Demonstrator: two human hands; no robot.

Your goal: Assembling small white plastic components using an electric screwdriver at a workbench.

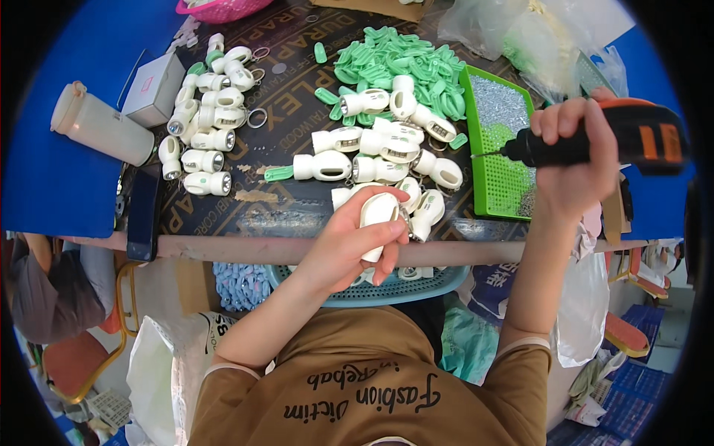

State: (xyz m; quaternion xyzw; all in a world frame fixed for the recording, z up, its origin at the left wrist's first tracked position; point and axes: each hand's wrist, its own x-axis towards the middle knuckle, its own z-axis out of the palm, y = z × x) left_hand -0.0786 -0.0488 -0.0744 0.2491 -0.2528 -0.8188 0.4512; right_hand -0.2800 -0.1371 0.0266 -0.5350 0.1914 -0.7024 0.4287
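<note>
Currently your left hand (349, 245) grips one white plastic flashlight shell (377, 215) at table edge; right hand (576, 160) clenches black-orange electric screwdriver (595, 137) over green screw tray (494, 152), 3 o'clock. Finished pile (204, 126) at 10 o'clock; loose shells (387, 145) remain, 12 o'clock.

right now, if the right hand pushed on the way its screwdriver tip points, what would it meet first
Probably the white housings just left of the green tray. The right hand aims the electric screwdriver leftward, its bit over the tray's left rim; height above them is unclear.
</note>
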